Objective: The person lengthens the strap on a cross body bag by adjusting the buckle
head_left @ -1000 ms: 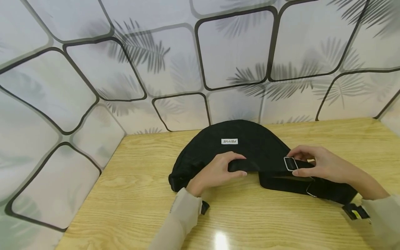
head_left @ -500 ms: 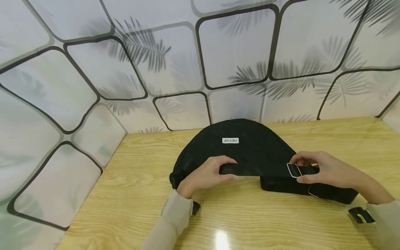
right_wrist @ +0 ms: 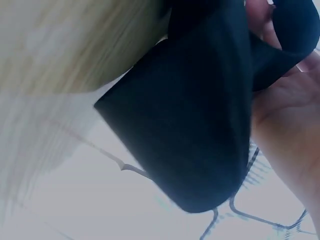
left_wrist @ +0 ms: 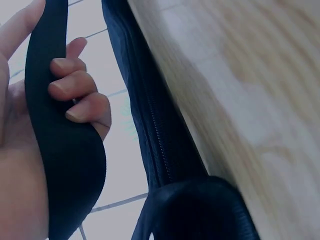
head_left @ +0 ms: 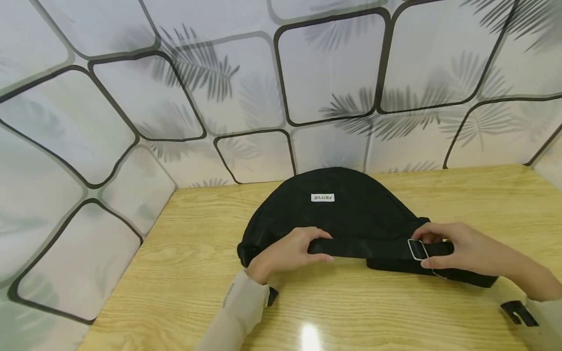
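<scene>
A black half-moon bag (head_left: 333, 214) with a small white label (head_left: 322, 197) lies on the table, its curved side toward the wall. My left hand (head_left: 291, 251) holds the bag's black strap (head_left: 351, 247) between thumb and fingers. In the left wrist view, the strap (left_wrist: 62, 135) crosses the palm, and a zipper (left_wrist: 157, 135) shows along the bag's edge. My right hand (head_left: 465, 248) pinches the strap beside a silver slider (head_left: 411, 249). Another length of strap (head_left: 395, 265) runs below it, and a broad fold of strap (right_wrist: 190, 115) hangs by the right palm.
A black plastic buckle (head_left: 519, 313) lies by the right cuff. Another small black end piece (head_left: 272, 296) shows beside the left cuff. The wooden table (head_left: 184, 282) meets patterned wall covering (head_left: 329, 73) at the back and left.
Both hands have moved toward the front of the table, carrying the strap with them. My right hand has also shifted slightly right with the slider, and the strap looks straighter.
</scene>
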Demonstrator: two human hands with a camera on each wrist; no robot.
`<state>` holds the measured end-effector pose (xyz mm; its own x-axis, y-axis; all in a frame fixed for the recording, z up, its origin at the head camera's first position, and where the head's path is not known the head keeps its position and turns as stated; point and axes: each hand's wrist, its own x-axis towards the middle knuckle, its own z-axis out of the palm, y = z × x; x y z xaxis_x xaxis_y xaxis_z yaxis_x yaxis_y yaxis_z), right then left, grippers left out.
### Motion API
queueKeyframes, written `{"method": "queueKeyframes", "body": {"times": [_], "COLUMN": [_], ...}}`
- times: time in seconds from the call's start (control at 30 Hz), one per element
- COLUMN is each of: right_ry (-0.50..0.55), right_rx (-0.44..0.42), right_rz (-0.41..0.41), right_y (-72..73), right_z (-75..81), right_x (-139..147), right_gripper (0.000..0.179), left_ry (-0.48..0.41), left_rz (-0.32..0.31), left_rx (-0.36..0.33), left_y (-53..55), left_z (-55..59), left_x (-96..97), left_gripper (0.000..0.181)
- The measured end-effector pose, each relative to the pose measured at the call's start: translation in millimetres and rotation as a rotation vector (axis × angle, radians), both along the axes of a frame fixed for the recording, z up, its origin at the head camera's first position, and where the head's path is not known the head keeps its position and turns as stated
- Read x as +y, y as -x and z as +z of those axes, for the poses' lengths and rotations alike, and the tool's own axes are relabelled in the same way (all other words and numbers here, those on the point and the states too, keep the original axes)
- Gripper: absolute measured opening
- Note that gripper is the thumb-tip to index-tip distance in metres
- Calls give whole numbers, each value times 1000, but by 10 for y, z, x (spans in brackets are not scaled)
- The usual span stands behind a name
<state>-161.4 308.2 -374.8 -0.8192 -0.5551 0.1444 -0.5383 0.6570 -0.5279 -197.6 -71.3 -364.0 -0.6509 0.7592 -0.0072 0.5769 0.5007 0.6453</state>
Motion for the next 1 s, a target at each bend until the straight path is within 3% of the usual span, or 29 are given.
{"method": "queueKeyframes", "body": {"times": [0.23, 0.37, 0.67, 1.0], "right_ry": [-55, -117, -235, -333], "right_rx": [-2, 34, -123, -99], "right_rz": [7, -59, -176, -110], "right_y": [-76, -151, -211, -183], "right_z": [-45, -49, 66, -12], "right_x": [34, 154, 395, 426], "right_gripper": [49, 50, 56, 53], "left_ry": [176, 223, 339, 350], "left_rz": [-15, -2, 12, -52], "left_rx": [61, 59, 51, 64], "left_y": [7, 3, -1, 19], "left_z": [-39, -42, 40, 40], "left_x": [103, 150, 302, 568], "left_gripper": [46, 45, 46, 48]}}
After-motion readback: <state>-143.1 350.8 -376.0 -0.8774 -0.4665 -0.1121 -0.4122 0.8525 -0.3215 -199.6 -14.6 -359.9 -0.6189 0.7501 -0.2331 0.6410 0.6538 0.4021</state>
